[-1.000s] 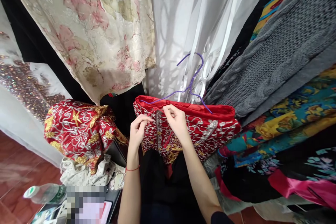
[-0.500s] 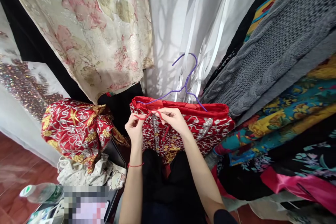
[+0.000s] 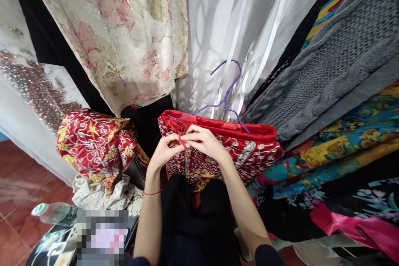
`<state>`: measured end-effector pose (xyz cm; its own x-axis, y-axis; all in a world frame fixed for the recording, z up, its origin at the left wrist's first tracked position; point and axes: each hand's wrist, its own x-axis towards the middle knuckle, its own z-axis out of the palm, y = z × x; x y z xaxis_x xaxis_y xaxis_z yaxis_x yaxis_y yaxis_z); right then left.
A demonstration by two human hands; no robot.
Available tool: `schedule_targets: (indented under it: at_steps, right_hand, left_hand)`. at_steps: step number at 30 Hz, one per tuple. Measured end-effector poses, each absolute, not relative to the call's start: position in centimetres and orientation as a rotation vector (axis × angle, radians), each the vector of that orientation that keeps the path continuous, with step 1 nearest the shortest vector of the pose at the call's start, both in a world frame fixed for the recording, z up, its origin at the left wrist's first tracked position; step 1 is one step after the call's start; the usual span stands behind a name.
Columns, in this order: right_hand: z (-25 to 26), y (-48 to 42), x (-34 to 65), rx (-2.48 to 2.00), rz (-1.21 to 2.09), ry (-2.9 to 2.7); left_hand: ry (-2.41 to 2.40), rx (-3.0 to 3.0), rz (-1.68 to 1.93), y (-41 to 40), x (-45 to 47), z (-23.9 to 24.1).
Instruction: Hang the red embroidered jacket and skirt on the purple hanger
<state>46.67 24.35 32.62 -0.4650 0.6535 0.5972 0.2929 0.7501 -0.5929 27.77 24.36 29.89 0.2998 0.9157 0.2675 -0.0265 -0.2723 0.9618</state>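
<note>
Both hands are brought together at the top edge of the red embroidered garment (image 3: 218, 149), which is hung on a purple hanger (image 3: 222, 102) straight ahead, its long axis running left to right across the view. A thin red cord (image 3: 181, 139) is pinched between the fingertips of the left hand (image 3: 165, 151) and the right hand (image 3: 204, 143), just left of the garment's middle; neither hand is nearer, since both are touching it. The cord's ends and any knot are hidden by the fingers. A second red embroidered bundle (image 3: 96, 145) is seen well apart on the left, and the garment's lower part is cut off behind dark cloth.
</note>
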Motion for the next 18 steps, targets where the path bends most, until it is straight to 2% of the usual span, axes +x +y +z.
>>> schedule_targets:
  at_steps: [5, 12, 18]
  right_hand:
    - [31.0, 23.6, 45.7, -0.943, 0.3, -1.973]
    - [29.3, 23.7, 44.3, -1.039, 0.181, -1.663]
    - [29.4, 23.6, 44.4, -1.155, 0.041, -1.559]
  left_hand:
    - [0.903, 1.464, 1.227, 24.4, 28.4, 29.5]
    - [0.971, 1.366, 1.61, 24.8, 30.0, 28.7]
    - [1.409, 1.514, 1.806, 25.9, 29.9, 28.6]
